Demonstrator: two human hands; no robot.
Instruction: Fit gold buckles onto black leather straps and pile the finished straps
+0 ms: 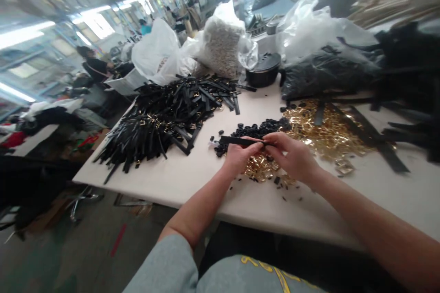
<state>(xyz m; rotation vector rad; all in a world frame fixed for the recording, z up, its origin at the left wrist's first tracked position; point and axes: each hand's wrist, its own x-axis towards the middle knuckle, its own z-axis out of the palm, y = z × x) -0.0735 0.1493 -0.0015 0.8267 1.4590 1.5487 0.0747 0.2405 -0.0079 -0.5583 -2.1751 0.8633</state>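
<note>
Both hands meet over the middle of the table. My left hand is closed round a black strap, whose free end sticks out to the left. At the strap's other end, the fingertips of my right hand pinch it close to the left thumb. Any small part between the fingertips is hidden. Beneath and behind the hands lie a heap of small black loops and some gold metal pieces. A larger pile of gold buckles spreads to the right of my right hand.
A big heap of black straps with gold buckles covers the table's left side. Behind stand a bag of pale pieces, a black round container and a bag of black material. Loose black strips lie right. A person is far left.
</note>
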